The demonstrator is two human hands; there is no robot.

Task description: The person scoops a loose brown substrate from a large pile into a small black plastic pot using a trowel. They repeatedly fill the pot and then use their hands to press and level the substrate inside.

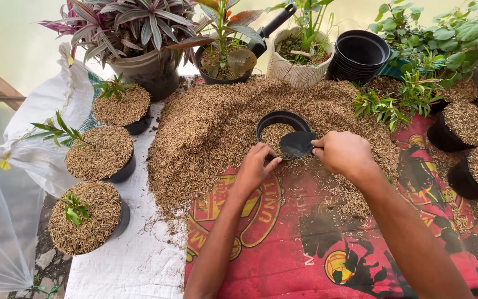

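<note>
**Scooping husks into a small black pot**

Nearest the camera lies a red printed cloth (316,249) spread over a white sack sheet (134,260); both forearms reach out across it.

The left hand (254,166) is closed on the near rim of a small black pot (281,123), thumb and fingers pinching the edge to steady it. The right hand (343,152) is clamped on the short handle of a dark scoop (297,144), whose blade rests over the mouth of the pot. The pot sits half sunk in a broad heap of dry brown husks (217,127) and already holds some.

By the look of it, the pot is thin plastic: light, a little flexible and easy to tip while nearly empty, so the rim is a sound place to grip. The scoop looks stiff and light, best held at the handle. The husks seem loose, dry and nearly weightless, apt to spill off the blade.

To the left stand three filled pots with seedlings (87,216), well apart from the hands. Beyond the heap are a purple-leaved plant (134,25), a white ribbed pot (300,63) and a stack of empty black pots (360,55). More filled pots (466,124) sit at the right among green foliage.
</note>
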